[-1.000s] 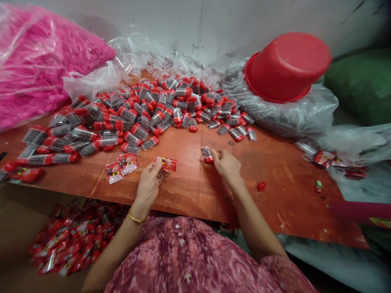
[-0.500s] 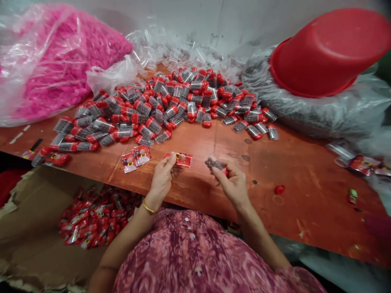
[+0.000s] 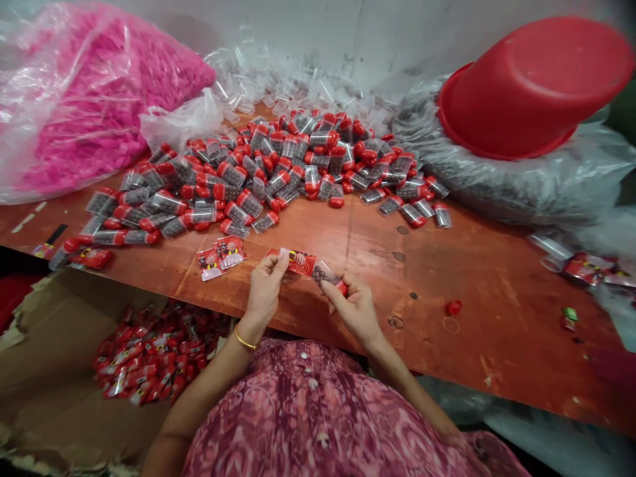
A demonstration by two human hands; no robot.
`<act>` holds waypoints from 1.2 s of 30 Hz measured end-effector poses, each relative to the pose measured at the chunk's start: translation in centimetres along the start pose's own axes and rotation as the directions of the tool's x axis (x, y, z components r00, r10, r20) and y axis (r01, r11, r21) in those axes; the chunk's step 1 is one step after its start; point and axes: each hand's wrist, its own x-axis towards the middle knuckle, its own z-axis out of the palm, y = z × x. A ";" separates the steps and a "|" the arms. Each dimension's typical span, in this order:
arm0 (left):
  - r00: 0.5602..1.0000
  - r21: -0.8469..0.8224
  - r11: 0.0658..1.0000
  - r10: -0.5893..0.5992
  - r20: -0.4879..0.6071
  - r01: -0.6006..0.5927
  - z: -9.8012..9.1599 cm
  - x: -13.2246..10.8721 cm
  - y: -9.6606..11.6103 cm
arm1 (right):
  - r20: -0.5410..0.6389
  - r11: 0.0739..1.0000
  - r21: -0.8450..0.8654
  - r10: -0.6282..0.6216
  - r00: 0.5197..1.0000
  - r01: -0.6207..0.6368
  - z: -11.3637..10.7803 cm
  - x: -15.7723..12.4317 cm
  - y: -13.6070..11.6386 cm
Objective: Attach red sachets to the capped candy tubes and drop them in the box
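Note:
My left hand pinches a red printed sleeve label at its left end, above the table's front part. In my right hand is a small clear tube with dark round pieces inside and a red cap toward my palm. The tube's clear end meets the label's right end; whether it is inside cannot be made out. Left of my left hand lie flat red printed labels. Beyond both hands spreads a heap of similar red-capped tubes.
A bag of pink pieces stands back left. At back right, a red tub rests upside down on a bag of dark pieces. A cardboard box below the table edge holds red wrapped tubes. A loose red cap lies right.
My right hand has moved left with the tube, bringing its clear end up to the label. My left hand keeps its pinch on the label, almost in place.

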 end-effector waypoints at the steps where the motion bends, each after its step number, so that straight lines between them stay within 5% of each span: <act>1: 1.000 0.007 1.000 0.010 -0.001 -0.010 -0.1 0.0 0.0 | 0.006 1.000 0.000 -0.014 1.000 0.014 0.0 0.0 0.0; 13: 0.978 0.094 0.976 0.203 -0.041 -0.199 -0.2 0.1 -0.8 | 0.018 0.975 -0.151 -0.165 0.986 0.166 -0.2 0.1 1.3; 20: 0.948 0.170 0.941 0.308 -0.074 -0.292 -0.3 -0.1 -1.3 | 0.128 0.996 0.082 0.035 0.991 -0.045 -0.5 0.6 1.2; 23: 0.959 0.148 0.954 0.274 -0.071 -0.262 -0.3 -0.1 -1.3 | 0.192 0.985 0.122 0.094 0.977 -0.119 -1.0 0.9 1.0; 28: 0.993 0.108 0.987 0.120 -0.004 -0.119 -0.5 0.2 -1.3 | 0.164 0.997 0.059 0.034 0.986 -0.044 -1.7 1.1 0.5; 36: 0.994 0.123 0.987 0.092 0.061 -0.099 -0.6 0.1 -1.1 | 0.242 0.991 0.078 0.085 0.966 -0.107 -2.4 1.2 0.4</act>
